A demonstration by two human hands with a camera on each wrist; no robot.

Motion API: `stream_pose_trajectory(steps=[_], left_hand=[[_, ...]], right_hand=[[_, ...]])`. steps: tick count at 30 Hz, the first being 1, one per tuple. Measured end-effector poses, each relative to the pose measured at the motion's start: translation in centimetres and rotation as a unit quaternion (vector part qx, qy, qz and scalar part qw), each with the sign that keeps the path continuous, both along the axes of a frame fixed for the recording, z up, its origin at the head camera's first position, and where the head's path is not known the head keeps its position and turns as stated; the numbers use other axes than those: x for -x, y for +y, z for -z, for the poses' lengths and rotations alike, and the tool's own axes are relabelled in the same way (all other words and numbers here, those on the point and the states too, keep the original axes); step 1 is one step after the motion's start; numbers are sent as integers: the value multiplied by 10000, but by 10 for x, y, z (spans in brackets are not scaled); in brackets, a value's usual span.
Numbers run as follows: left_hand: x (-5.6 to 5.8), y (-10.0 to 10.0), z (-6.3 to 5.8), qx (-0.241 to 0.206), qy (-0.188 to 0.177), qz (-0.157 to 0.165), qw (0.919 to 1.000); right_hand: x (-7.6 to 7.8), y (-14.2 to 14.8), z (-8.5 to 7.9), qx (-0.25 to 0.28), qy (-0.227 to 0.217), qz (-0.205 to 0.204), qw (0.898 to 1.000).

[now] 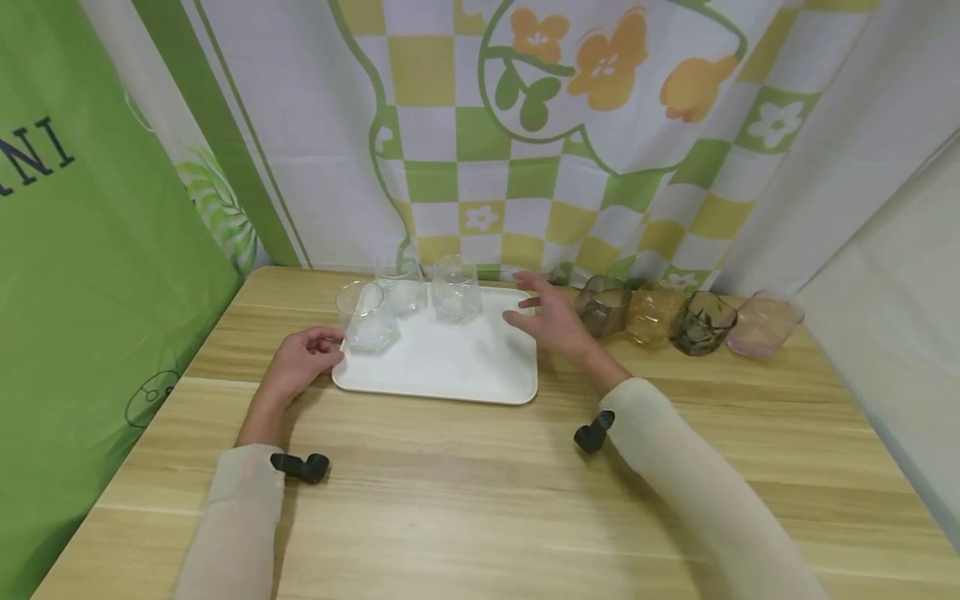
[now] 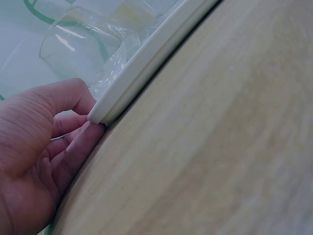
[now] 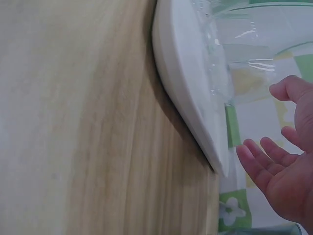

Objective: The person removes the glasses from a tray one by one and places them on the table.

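A white tray lies on the wooden table and carries three clear glasses: a front-left glass, a back-left glass and another glass near its middle. At the tray's left end, my left hand pinches the rim. The left wrist view shows the thumb against the rim of the tray and fingertips at its underside. Over the tray's right end, my right hand is raised with fingers spread and nothing held. In the right wrist view that hand is apart from the tray.
Right of the tray, along the table's back edge, stand tinted glasses: a brown-grey glass, an amber glass, a dark glass and a pinkish glass. A patterned curtain hangs right behind the table.
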State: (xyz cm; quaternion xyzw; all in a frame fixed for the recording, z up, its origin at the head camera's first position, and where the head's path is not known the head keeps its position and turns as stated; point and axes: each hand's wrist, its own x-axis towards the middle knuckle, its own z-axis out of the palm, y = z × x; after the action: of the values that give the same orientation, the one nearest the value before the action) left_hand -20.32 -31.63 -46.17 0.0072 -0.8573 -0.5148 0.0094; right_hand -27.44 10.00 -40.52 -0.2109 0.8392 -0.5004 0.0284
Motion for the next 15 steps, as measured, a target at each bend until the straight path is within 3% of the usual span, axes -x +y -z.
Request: stream_pose_trajectory(steps=[10,15], left_hand=[[0,0,-1,110,-15,-11,9999],[-1,-1,0,30,21,-7,10000]], right_hand=[[14,-27,12,-551,402,-55,9977],[15,-41,14,-523,626,-42,9967]])
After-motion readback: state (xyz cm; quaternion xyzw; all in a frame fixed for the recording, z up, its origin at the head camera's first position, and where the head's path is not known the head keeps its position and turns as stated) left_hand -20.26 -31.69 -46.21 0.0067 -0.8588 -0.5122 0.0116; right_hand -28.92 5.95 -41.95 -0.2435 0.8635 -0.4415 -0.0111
